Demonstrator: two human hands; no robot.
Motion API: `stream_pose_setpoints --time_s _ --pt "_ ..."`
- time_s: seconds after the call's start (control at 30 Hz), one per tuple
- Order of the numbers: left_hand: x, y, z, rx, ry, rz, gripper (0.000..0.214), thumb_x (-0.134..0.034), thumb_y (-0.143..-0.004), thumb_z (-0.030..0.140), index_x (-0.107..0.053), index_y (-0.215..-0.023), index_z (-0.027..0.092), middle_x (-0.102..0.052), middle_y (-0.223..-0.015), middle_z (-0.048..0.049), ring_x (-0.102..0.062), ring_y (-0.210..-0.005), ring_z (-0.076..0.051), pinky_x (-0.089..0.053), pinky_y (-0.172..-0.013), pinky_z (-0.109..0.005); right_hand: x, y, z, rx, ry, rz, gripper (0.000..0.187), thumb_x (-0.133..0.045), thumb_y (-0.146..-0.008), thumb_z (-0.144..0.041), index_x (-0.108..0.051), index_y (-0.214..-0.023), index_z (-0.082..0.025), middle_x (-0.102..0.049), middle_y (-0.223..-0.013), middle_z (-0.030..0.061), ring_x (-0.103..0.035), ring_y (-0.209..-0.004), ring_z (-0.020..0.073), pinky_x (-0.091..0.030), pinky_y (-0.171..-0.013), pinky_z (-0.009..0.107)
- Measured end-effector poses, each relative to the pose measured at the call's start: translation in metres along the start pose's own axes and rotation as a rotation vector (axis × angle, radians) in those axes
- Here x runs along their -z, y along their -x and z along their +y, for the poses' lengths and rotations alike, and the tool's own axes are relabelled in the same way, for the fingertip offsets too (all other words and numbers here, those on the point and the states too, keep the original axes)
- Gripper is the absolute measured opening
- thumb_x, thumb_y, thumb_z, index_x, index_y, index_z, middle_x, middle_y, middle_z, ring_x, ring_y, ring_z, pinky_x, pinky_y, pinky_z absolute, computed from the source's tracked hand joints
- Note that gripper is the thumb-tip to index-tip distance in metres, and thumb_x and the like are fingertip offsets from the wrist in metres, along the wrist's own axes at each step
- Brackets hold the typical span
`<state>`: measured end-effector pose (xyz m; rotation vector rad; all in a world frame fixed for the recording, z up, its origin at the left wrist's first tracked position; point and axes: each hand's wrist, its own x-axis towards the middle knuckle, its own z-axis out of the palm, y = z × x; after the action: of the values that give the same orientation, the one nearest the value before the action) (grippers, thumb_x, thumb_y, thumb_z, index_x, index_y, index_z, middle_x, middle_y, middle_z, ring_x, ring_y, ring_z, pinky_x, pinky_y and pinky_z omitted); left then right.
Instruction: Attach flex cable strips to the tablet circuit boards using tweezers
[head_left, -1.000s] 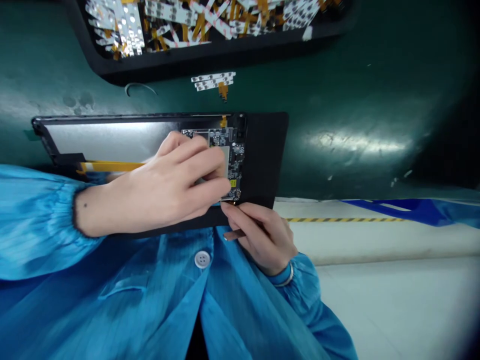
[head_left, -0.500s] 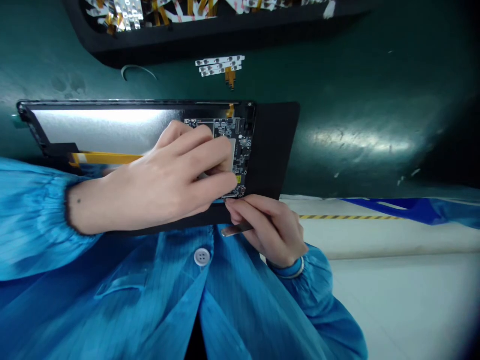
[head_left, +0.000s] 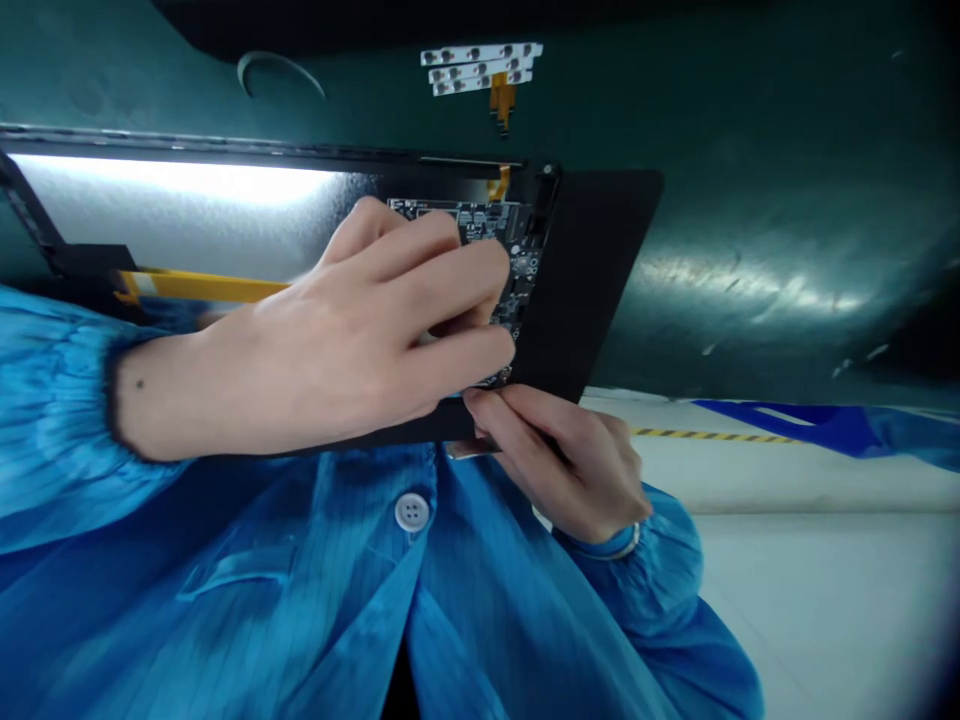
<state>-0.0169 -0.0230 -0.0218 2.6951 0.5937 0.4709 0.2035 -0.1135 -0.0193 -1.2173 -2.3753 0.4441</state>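
Observation:
An opened tablet (head_left: 225,205) lies face down with its silvery back panel, an orange ribbon cable (head_left: 214,287) and a dark circuit board (head_left: 521,270) exposed. My left hand (head_left: 360,320) rests over the board, its fingers curled down and closed; what they pinch, if anything, is hidden. At the board's near edge, my right hand (head_left: 566,455) is closed, thumb and forefinger together at the left hand's fingertips. A flat metal tool (head_left: 469,450) pokes out from under the right hand's fingers. Whether the fingertips also grip a small part cannot be seen.
A black mat (head_left: 600,240) extends under the tablet. Several white button strips (head_left: 480,70) with orange flex tails lie beyond it on the green table (head_left: 750,180). A thin curved strip (head_left: 281,62) and a black tray (head_left: 360,25) are farther back. A blue object (head_left: 795,425) is beyond the table edge.
The view has shifted, so the tray has mostly left the picture and the tablet appears larger. Both hands stay at the board's near edge. The metal tool shows less and lies flatter.

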Motion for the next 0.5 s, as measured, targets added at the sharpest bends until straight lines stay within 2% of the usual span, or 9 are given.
stream_pose_setpoints --time_s 0.13,0.2,0.33,0.5 --pt "0.0000 -0.0026 0.0017 0.035 0.044 -0.134 0.042 -0.021 -0.105 0.025 -0.062 -0.106 0.018 -0.056 -0.098 -0.0022 -0.061 -0.106 -0.024 -0.051 -0.085 -0.039 -0.0046 0.0039 0.0034 0.032 -0.030 0.082 0.019 -0.061 -0.091 -0.007 -0.073 -0.104 -0.014 -0.074 -0.095 0.0061 -0.072 -0.076 0.0149 -0.061 -0.060 0.020" --pt "0.0005 -0.0038 0.0018 0.038 0.075 -0.161 0.045 -0.018 -0.105 0.023 -0.063 -0.106 0.018 -0.056 -0.097 -0.0008 -0.062 -0.108 -0.023 -0.052 -0.087 -0.040 -0.0064 0.0061 0.0047 -0.007 -0.062 0.080 0.020 -0.061 -0.092 -0.009 -0.072 -0.107 -0.013 -0.073 -0.099 0.0081 -0.072 -0.084 0.0165 -0.062 -0.066 0.020" --pt "-0.0001 -0.0031 0.0010 0.001 0.055 -0.098 0.039 -0.023 -0.104 0.023 -0.062 -0.103 0.015 -0.058 -0.098 -0.0039 -0.063 -0.104 -0.025 -0.053 -0.081 -0.040 -0.0074 0.0049 0.0041 -0.130 -0.113 0.104 0.020 -0.062 -0.090 -0.009 -0.071 -0.106 -0.017 -0.073 -0.100 0.0065 -0.071 -0.085 0.0177 -0.062 -0.070 0.026" --pt "-0.0029 -0.0017 -0.0007 0.007 0.051 -0.057 0.039 -0.025 -0.103 0.025 -0.062 -0.097 0.015 -0.058 -0.100 -0.0053 -0.062 -0.100 -0.025 -0.052 -0.080 -0.041 -0.0103 -0.0016 -0.0022 -0.196 -0.127 0.153 0.015 -0.063 -0.090 -0.009 -0.068 -0.098 -0.020 -0.073 -0.092 0.0035 -0.069 -0.079 0.0158 -0.058 -0.061 0.026"
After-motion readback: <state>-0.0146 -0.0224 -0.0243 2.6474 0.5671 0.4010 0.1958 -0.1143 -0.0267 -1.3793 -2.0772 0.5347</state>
